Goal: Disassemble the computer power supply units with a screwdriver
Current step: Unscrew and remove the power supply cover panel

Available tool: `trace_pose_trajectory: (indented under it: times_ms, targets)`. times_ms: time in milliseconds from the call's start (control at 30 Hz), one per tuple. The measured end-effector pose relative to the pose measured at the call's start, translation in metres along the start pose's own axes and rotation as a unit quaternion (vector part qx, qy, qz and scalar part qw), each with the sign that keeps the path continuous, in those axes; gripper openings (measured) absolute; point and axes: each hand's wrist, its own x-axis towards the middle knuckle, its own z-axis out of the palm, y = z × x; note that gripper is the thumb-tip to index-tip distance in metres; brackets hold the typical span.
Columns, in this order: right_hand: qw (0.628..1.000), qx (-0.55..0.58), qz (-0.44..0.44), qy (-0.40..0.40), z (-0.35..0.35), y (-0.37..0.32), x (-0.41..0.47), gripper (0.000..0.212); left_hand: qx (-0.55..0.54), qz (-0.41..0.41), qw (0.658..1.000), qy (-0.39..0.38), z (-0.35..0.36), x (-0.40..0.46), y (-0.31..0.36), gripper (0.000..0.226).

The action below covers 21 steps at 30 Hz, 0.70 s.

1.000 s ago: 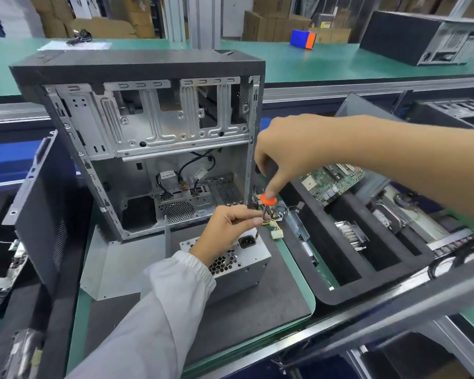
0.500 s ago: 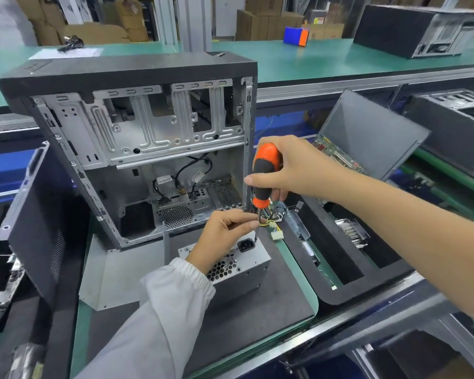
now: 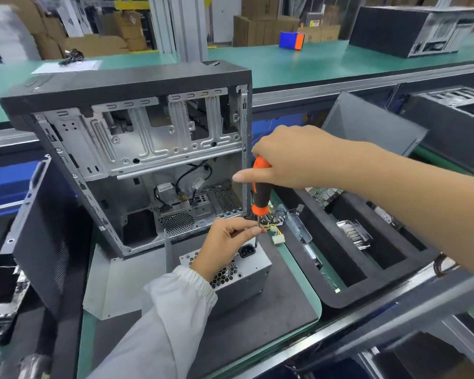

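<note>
Power supply unit (image 3: 234,272) lies on dark mat (image 3: 230,337), just in front of open computer case (image 3: 137,160); foam tray (image 3: 340,269) to its right. Right hand (image 3: 288,157) grips orange-black screwdriver (image 3: 260,191) upright; left hand (image 3: 227,242) pinches its shaft above the unit. No legible writing.

Single head-worn wide-angle view, looking forward and down from above the workbench (image 3: 257,337). It sits close over both hands, with the open computer case (image 3: 137,149) directly ahead at near range. The green conveyor table (image 3: 298,64) and stacked cartons lie beyond, farther off. No second view.
</note>
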Motion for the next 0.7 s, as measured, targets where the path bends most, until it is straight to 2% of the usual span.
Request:
trace_pose_trajectory:
  times_ms: [200, 367, 500, 533, 567, 633, 700]
  targets:
    - [0.994, 0.012, -0.048, -0.102, -0.008, 0.002, 0.006, 0.041, -0.033, -0.02, 0.999, -0.027, -0.002, 0.0, 0.001, 0.021]
    - [0.978, 0.036, -0.12, -0.169, -0.017, -0.003, 0.007, 0.014, -0.04, -0.021, 0.999, -0.03, -0.002, 0.0, 0.0, 0.016]
    - [0.96, 0.073, -0.13, -0.238, -0.027, -0.005, 0.012, 0.02, -0.031, -0.016, 0.999, -0.022, -0.001, 0.001, -0.002, 0.01]
    - [0.965, 0.082, -0.111, -0.223, -0.028, -0.006, 0.01, 0.025, -0.03, -0.014, 0.999, -0.021, -0.001, 0.001, -0.002, 0.012]
    - [0.974, 0.081, -0.078, -0.196, -0.028, -0.008, 0.008, 0.038, -0.027, -0.01, 0.999, -0.019, 0.0, 0.001, -0.003, 0.014]
    - [0.99, 0.023, -0.016, -0.135, -0.025, -0.013, 0.005, 0.06, -0.022, -0.01, 1.0, -0.018, 0.0, 0.001, -0.005, 0.015]
    - [0.994, -0.057, -0.007, -0.093, -0.015, -0.011, 0.008, 0.063, -0.022, -0.016, 0.999, -0.029, -0.001, 0.002, -0.008, 0.013]
